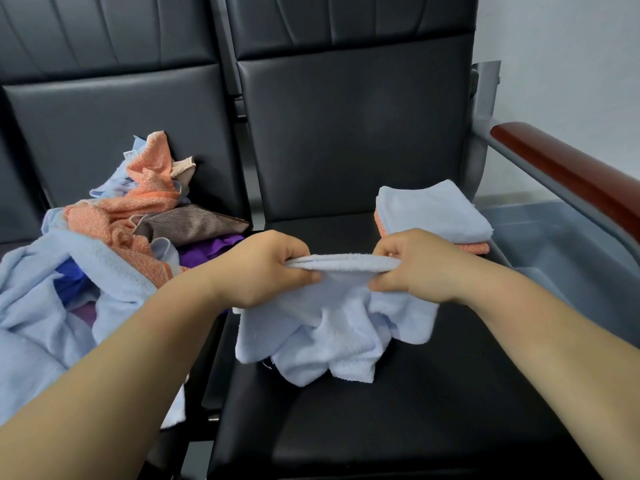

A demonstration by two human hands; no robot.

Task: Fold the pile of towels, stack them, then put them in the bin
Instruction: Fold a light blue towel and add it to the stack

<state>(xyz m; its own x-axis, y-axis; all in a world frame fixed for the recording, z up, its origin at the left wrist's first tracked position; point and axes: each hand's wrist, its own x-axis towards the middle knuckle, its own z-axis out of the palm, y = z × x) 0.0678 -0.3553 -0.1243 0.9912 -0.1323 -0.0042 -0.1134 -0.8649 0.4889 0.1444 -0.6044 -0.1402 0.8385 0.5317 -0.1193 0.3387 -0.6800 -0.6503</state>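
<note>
A light blue towel (332, 327) hangs crumpled over the right black seat (381, 427). My left hand (263, 268) pinches its top edge on the left. My right hand (412, 268) pinches the same edge on the right, so the edge is stretched between them. An unfolded pile of towels (114, 244), light blue, orange, brown and purple, lies on the left seat. A small stack of folded towels (433, 213), light blue on top of orange, sits at the back right of the right seat. The grey bin (568, 244) stands beyond the armrest on the right.
A red-brown armrest (568, 171) on a grey metal frame runs between the right seat and the bin. Black seat backs (346, 126) rise behind both seats. A white wall is at the far right.
</note>
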